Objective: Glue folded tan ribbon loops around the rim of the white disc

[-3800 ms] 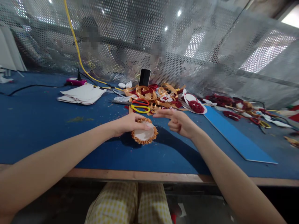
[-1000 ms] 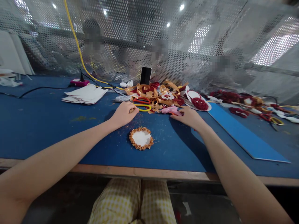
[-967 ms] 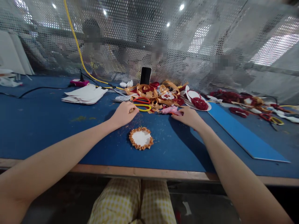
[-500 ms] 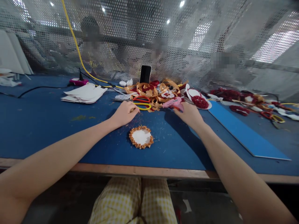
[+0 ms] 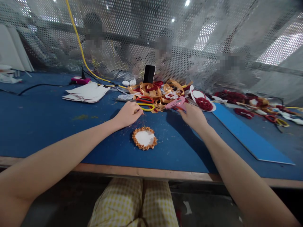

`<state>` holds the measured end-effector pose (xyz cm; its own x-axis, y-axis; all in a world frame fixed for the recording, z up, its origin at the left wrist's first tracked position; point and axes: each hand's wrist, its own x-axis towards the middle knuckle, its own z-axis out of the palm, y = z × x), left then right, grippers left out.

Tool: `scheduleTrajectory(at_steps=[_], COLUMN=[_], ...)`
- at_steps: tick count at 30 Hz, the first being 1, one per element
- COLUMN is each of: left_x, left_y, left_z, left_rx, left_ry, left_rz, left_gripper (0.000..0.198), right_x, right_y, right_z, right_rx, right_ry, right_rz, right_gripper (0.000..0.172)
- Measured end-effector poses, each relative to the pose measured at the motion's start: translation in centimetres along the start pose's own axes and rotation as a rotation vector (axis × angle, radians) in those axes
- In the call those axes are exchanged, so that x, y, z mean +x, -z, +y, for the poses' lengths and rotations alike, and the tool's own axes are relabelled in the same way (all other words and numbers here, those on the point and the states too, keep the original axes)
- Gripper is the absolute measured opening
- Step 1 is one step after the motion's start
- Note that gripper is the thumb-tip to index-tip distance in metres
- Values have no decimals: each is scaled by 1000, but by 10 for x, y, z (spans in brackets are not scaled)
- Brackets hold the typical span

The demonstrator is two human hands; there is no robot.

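Clamps right hand (image 5: pixel 193 115) on glue gun (image 5: pixel 176 103); rests left hand (image 5: pixel 129 113) curled shut beside scissors (image 5: pixel 147 108). Leaves disc (image 5: pixel 144 138) flat on desk (image 5: pixel 47 126) between arms, rim apparently fully trimmed, centre bare.

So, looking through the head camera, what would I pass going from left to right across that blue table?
White paper stack → orange-frilled disc → pink glue gun → white plate with red trim → light blue board.
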<state>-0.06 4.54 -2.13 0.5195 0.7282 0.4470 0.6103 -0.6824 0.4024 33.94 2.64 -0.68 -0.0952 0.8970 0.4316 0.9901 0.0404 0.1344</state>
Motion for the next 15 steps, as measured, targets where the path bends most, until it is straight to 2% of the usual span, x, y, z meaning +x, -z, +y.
scheduleTrajectory(at_steps=[7,15], left_x=[-1,-1], left_y=[0,2], left_z=[0,2], left_rx=[-12,6], left_ry=[-15,-41], left_rz=[3,4], left_gripper=[34,36], right_x=[-1,-1], right_y=[0,-1], right_z=[0,2], right_rx=[8,95], right_ry=[26,-23], right_rz=[11,46], right_gripper=[40,48])
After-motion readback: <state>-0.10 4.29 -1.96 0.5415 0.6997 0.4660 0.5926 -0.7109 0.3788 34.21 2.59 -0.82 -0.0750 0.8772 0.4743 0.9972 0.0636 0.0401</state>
